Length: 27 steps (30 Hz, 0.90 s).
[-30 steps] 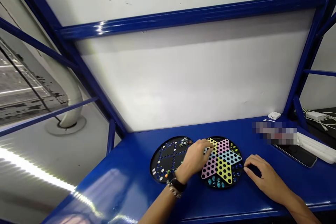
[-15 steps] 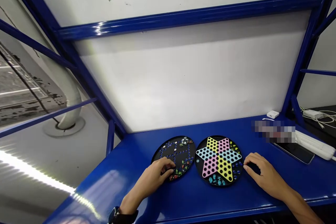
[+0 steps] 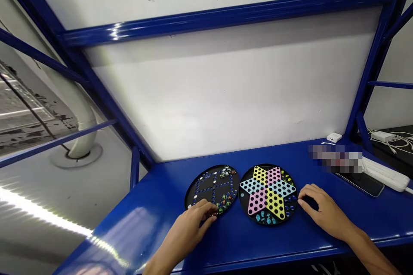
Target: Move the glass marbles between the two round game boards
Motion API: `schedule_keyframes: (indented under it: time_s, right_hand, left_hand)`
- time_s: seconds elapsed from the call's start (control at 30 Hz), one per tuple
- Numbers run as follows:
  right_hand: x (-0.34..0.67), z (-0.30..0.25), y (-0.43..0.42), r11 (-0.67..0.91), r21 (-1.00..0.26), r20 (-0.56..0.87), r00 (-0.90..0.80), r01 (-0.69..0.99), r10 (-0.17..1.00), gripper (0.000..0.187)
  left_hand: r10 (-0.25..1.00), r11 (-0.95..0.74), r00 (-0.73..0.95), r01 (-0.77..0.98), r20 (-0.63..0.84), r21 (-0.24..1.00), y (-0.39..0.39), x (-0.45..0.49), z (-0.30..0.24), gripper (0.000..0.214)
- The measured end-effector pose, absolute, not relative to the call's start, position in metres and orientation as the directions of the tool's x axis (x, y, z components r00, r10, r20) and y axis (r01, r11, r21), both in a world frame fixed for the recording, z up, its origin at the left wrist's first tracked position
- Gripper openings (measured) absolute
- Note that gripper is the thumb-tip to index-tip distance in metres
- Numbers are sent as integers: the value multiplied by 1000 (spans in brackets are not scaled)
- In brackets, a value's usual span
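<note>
Two round black game boards lie side by side on the blue table [image 3: 226, 240]. The left board [image 3: 211, 182] has rows of holes and small coloured marbles near its front edge. The right board [image 3: 268, 193] carries a six-pointed star in yellow, pink and light blue, with marbles in its rim pockets. My left hand [image 3: 193, 225] rests at the front edge of the left board, fingertips curled together on the marbles there. My right hand [image 3: 322, 210] lies just right of the star board, fingers curved and touching the table beside its rim.
A dark phone [image 3: 363, 182], a white power strip [image 3: 383, 174] and a small white adapter [image 3: 334, 137] lie at the right. Blue frame bars [image 3: 226, 13] run overhead and down both sides. A white wall panel stands behind the boards.
My left hand left the star board, crossed to the front of the left board and now pinches at the marbles there. My right hand has stayed beside the star board.
</note>
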State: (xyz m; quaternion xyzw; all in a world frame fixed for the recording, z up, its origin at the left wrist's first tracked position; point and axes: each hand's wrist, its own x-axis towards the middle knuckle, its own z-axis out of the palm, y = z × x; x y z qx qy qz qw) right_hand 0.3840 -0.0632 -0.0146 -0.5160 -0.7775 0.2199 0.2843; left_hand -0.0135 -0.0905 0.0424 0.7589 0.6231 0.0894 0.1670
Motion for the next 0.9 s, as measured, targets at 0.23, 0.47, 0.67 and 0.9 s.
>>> schedule_keyframes:
  time_s: [0.23,0.47,0.67,0.9]
  right_hand:
    - [382,-10,-64,342,-648,181,-299,680,937,26]
    - [382,-10,-65,328,-663,160,-301,673,940,24]
    - [381,-11,-64,343,-662,178,-305,666,936,23]
    - [382,-11,-64,366,-656,211,-305,660,929,24]
  left_hand:
    - [966,-88,193,870,-170,486,-71,-23,38,22]
    - [951,-95,214,890,-224,446,-65,-22,51,22]
    - [947,-106,227,890,-228,444,-69,-24,58,25]
    - [956,-289,264,788,125,545,-20,28,71,26]
